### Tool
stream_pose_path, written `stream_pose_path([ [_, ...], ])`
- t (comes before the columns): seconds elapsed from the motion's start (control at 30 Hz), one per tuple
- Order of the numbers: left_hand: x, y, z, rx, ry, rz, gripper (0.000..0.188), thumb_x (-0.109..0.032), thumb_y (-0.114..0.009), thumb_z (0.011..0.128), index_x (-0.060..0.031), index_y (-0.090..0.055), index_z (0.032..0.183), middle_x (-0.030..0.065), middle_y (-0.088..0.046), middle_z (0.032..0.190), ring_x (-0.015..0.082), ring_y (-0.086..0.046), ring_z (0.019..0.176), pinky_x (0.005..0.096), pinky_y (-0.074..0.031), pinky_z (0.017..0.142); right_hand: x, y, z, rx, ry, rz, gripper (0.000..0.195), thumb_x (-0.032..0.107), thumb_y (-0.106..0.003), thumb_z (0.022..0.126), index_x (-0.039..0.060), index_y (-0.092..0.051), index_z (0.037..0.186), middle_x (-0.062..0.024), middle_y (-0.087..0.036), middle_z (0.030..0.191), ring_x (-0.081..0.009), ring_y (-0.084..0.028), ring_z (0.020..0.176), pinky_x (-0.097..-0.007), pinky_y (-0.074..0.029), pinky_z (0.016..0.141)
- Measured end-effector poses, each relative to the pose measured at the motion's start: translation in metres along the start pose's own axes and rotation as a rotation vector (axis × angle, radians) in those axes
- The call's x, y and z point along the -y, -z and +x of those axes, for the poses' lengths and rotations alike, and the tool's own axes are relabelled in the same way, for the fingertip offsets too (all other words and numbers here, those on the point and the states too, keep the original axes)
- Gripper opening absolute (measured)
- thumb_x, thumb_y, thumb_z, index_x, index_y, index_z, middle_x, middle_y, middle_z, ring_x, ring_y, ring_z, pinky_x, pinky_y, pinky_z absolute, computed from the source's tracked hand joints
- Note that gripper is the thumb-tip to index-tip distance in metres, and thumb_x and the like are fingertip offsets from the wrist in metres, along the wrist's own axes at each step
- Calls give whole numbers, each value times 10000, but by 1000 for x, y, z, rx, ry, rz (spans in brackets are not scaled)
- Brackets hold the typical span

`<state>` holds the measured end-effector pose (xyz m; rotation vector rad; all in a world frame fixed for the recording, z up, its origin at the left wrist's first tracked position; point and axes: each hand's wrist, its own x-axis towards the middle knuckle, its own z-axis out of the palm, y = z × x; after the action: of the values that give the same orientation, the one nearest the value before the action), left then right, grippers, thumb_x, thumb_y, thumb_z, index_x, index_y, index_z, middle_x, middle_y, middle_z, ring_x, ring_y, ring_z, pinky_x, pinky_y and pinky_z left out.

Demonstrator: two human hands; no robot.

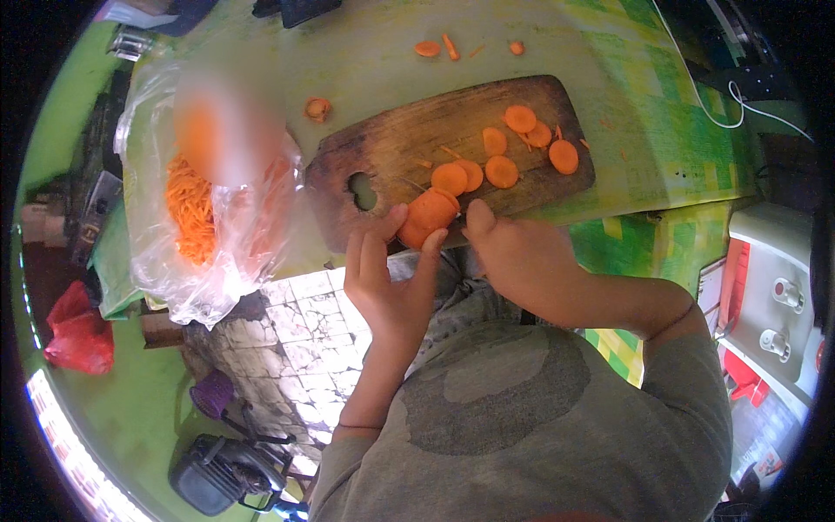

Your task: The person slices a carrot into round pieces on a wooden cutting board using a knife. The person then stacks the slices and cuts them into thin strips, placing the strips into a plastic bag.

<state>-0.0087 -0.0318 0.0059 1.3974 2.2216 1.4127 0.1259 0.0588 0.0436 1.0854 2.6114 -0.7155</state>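
Note:
My left hand [391, 280] grips a thick piece of carrot [427, 218] between thumb and fingers at the near edge of a wooden cutting board [404, 140]. Just right of the carrot is my right hand [522, 261], its fingers curled; what it holds is hidden, and only a small dark bit shows by the thumb. A thin slice leans at the carrot's cut face. Several round carrot slices [502, 171] and thin scraps lie on the middle and right of the board. The board's handle hole [362, 191] is at its left end.
Left of the board, a clear plastic bag [228, 287] holds shredded carrot [189, 209], partly blurred. A carrot end [318, 109] and more scraps [427, 49] lie on the green patterned tablecloth [365, 39] beyond the board. A white cable [717, 121] runs along the right. A white twin-tub appliance [776, 293] stands at right.

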Motion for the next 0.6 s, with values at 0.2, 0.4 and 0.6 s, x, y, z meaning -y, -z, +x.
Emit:
stream_pose_path([
  [0.2, -3, 3, 3, 27, 26, -22, 382, -76, -840, 704, 22, -643, 1016, 156, -656, 941, 270, -664, 841, 336, -541, 747, -15, -14, -21, -41, 54, -82, 116, 108, -509, 875, 8, -466, 915, -174, -630, 584, -342, -677, 560, -446, -529, 450],
  [0.4, -1, 5, 3, 39, -18, 1, 390, -80, -843, 698, 17, -644, 1019, 163, -662, 950, 282, -665, 841, 342, -539, 748, -3, -20, -18, -91, -21, -114, 114, 111, -510, 880, 8, -466, 903, -170, -632, 582, -321, -676, 540, -424, -539, 446],
  [0.6, -3, 6, 4, 42, -61, 53, 406, -72, -841, 696, 15, -649, 1043, 162, -667, 954, 280, -664, 844, 343, -537, 747, 0, -18, -13, -95, -6, -77, 110, 115, -506, 887, 13, -466, 900, -170, -642, 603, -315, -682, 552, -420, -543, 451],
])
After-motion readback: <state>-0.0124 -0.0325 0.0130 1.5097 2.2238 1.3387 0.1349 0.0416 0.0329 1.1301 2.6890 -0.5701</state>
